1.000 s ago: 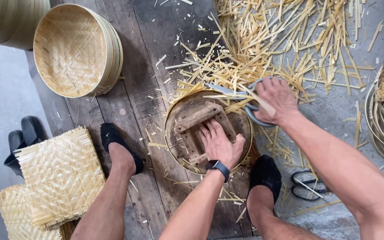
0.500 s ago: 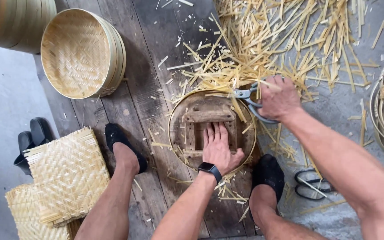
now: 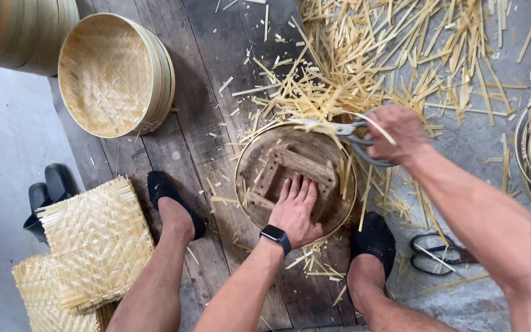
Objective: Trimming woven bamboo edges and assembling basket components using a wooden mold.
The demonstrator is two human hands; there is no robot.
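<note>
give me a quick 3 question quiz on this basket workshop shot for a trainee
1. True or false: the left hand lies flat on the wooden block inside the round bamboo frame.
2. What does the right hand hold? A) a hammer B) scissors C) a brush
3. Fill in: a second pair of scissors lies on the floor beside the person's ____ foot.

Key
1. True: palm down, fingers spread on the block.
2. B: the blades sit at the frame's far rim, among the bamboo strip offcuts.
3. Right.
</note>
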